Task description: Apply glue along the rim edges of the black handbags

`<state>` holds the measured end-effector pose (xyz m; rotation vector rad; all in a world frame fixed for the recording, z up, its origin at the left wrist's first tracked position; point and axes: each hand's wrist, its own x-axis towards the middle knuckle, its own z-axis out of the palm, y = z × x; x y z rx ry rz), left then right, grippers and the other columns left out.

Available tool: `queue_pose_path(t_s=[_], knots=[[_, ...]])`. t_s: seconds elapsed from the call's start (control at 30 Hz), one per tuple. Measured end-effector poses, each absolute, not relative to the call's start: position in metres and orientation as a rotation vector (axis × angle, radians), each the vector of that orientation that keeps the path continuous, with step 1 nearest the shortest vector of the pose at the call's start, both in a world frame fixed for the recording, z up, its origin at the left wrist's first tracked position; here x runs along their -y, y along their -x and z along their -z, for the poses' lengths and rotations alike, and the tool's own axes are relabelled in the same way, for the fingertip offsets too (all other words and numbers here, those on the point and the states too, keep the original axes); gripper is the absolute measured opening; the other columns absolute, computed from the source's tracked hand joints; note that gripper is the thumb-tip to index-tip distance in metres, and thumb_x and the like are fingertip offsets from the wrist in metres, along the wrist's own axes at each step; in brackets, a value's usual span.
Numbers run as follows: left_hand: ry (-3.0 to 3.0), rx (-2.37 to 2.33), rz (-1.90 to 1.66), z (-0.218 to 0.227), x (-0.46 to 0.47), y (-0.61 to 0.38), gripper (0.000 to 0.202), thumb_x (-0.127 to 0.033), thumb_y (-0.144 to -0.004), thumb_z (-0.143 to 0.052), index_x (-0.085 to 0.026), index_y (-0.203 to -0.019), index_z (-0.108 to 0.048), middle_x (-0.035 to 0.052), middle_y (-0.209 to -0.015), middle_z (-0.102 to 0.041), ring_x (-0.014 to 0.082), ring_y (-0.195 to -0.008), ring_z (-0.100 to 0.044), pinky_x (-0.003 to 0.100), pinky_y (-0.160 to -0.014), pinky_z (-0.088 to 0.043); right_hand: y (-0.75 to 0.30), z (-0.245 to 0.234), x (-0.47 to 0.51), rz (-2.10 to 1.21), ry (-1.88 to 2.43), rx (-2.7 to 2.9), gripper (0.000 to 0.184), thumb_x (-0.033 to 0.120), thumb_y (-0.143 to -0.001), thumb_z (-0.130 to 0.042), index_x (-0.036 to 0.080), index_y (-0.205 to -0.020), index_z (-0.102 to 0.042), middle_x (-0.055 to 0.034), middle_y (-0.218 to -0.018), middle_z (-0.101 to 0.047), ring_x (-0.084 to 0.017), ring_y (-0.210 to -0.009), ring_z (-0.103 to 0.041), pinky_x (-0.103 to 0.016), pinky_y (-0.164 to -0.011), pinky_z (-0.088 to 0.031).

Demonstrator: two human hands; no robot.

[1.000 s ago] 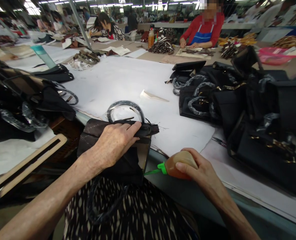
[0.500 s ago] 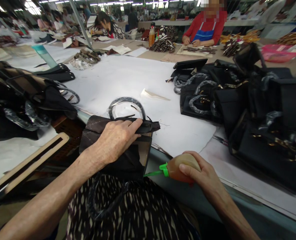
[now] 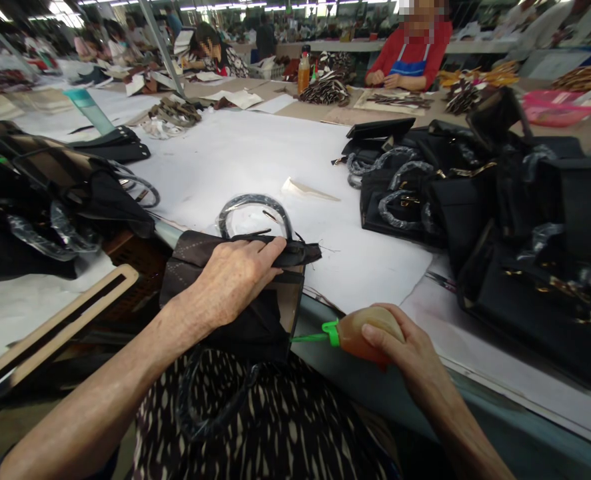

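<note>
A black bag [image 3: 255, 330] was at the near edge of the counter [image 3: 215, 153], partly over a patterned garment [image 3: 275, 427] on the person's lap. The left hand [image 3: 240, 273] lay across the bag's top band, its fingers close together and bent over the edge, gripping the fabric. One looped handle [image 3: 256, 201], wrapped in clear plastic, stood up beyond the bag on the counter side; a second handle [image 3: 188, 417] hung below it over the garment.

To the right of the bag, the right hand [image 3: 400, 337] was closed around a squeeze bottle [image 3: 359, 332] of amber liquid, with the thumb along its side. The bottle lay tilted nearly level, its thin green nozzle [image 3: 309, 338] pointing at the bag's right edge; whether the tip touched the bag could not be told.

Beyond the bag lay a pale pointed piece [image 3: 309, 190]. Well to the bag's right was a heap of black bags [image 3: 495, 207], and to its left more dark bags [image 3: 70, 190] and a slotted wooden strip [image 3: 70, 327]. Far beyond it, a co-worker in red [image 3: 418, 53] sat with both hands near dark strips.
</note>
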<state>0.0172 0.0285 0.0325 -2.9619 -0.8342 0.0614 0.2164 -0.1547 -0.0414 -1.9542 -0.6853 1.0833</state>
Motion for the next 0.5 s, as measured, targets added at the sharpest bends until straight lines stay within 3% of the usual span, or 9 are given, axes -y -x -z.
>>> queue_pose_path(t_s=[0.5], knots=[[2.952, 0.846, -0.06, -0.0338, -0.0354, -0.0218, 0.029, -0.027, -0.09, -0.049, -0.014, -0.116, -0.047, 0.0069, -0.086, -0.066, 0.0194, -0.076, -0.063, 0.026, -0.065, -0.045, -0.2192, 0.0518, 0.1637, -1.287, 1.87, 0.769, 0.037, 0.05, -0.074, -0.057, 0.017, -0.091, -0.057, 0.0003, -0.063, -0.056, -0.015, -0.049, -0.047, -0.024, -0.038, -0.035]])
